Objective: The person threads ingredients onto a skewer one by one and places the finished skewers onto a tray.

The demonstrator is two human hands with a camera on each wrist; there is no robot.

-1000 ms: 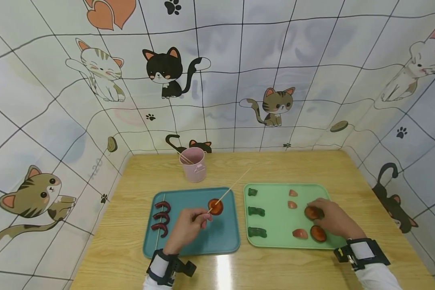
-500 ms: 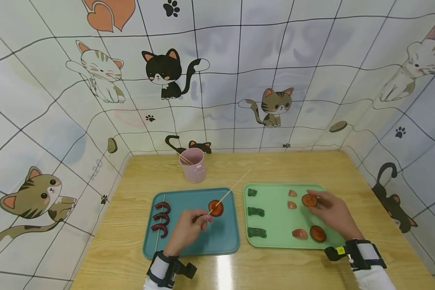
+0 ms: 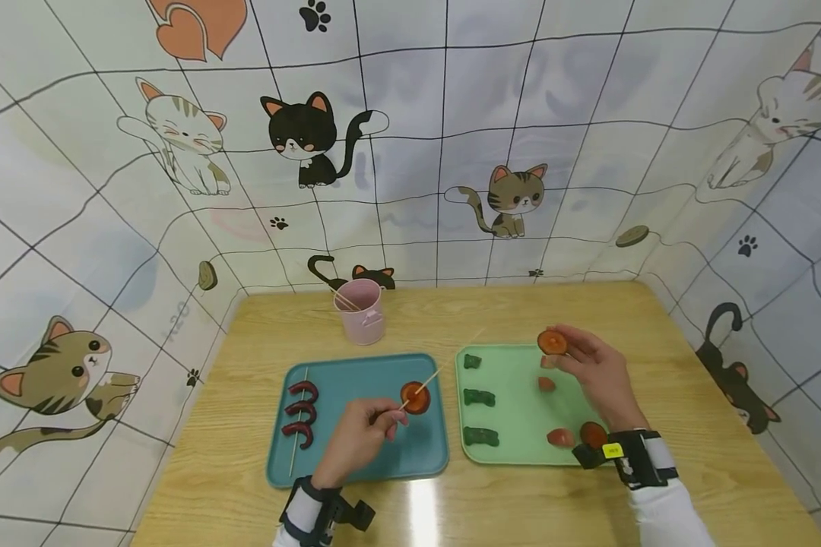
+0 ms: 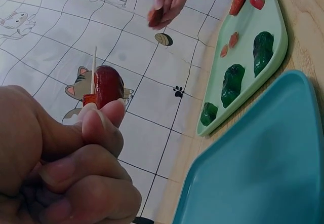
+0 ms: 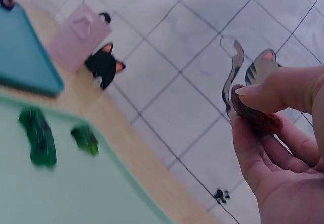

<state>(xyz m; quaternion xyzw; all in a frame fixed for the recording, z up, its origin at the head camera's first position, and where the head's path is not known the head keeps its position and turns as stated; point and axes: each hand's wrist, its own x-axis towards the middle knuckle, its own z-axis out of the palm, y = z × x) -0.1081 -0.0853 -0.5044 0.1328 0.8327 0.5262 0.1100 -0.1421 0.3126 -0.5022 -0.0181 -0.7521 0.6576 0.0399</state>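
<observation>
My left hand (image 3: 359, 434) pinches a thin wooden skewer (image 3: 445, 366) over the blue tray (image 3: 356, 380). A round reddish-brown piece with a dark rim (image 3: 422, 405), like a mushroom cap, is threaded on it just beyond my fingertips. The skewer's bare end points away to the upper right. My right hand (image 3: 603, 384) holds a similar round piece (image 3: 552, 342) between thumb and fingers, raised above the far side of the green tray (image 3: 516, 448). In the right wrist view, the thumb partly covers that piece (image 5: 260, 121). Another round piece (image 3: 593, 433) lies on the green tray.
Green pieces (image 3: 480, 436) line the green tray's left side, with small pinkish pieces (image 3: 560, 437) farther right. A second skewer with dark red curled pieces (image 3: 302, 410) lies on the blue tray. Behind stands a pink bucket (image 3: 364, 328) holding sticks. A cat-patterned sheet (image 3: 410, 152) surrounds the table.
My right hand has picked up a round piece from the green tray, lifted it and carried it left and away from me. My left hand has stayed nearly still with the skewer.
</observation>
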